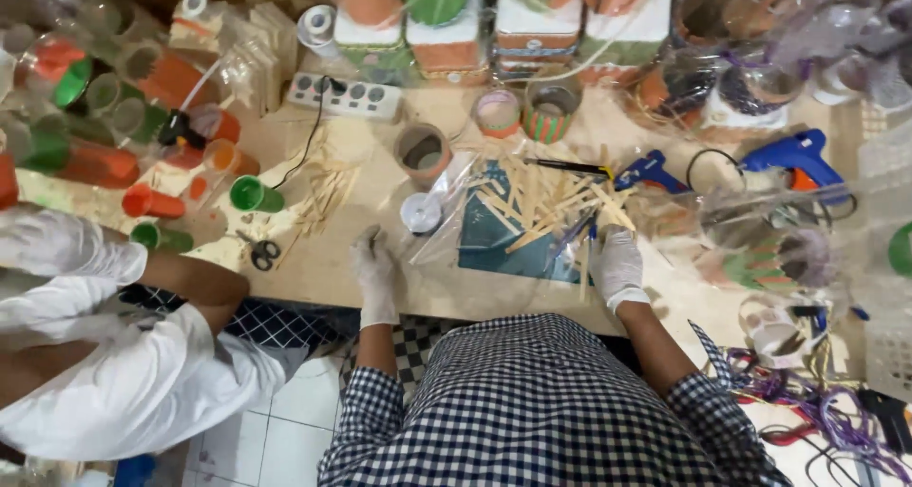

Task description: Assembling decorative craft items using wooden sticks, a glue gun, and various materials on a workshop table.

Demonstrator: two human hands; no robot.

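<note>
The right hand, in a white glove, rests at the near right edge of the pile of wooden craft sticks, its fingers curled down onto the sticks closest to it; whether they pinch one stick or only press on several, the view does not show. The left hand, also gloved, lies on the bare table just left of the clear plastic sheet, fingers loosely together and holding nothing.

The sticks lie crossed and overlapping on a teal mat under that plastic, so picking one cleanly seems to call for sliding a loose outer stick toward the near edge before lifting, rather than pulling from the middle, where the tangle would likely drag others along. The free left hand looks well placed to pin the plastic flat.

Just beyond the pile a small blue glue gun lies with its nozzle toward the sticks, and a larger blue glue gun sits further right. Small scissors lie to the left, near a co-worker's white sleeve.
</note>
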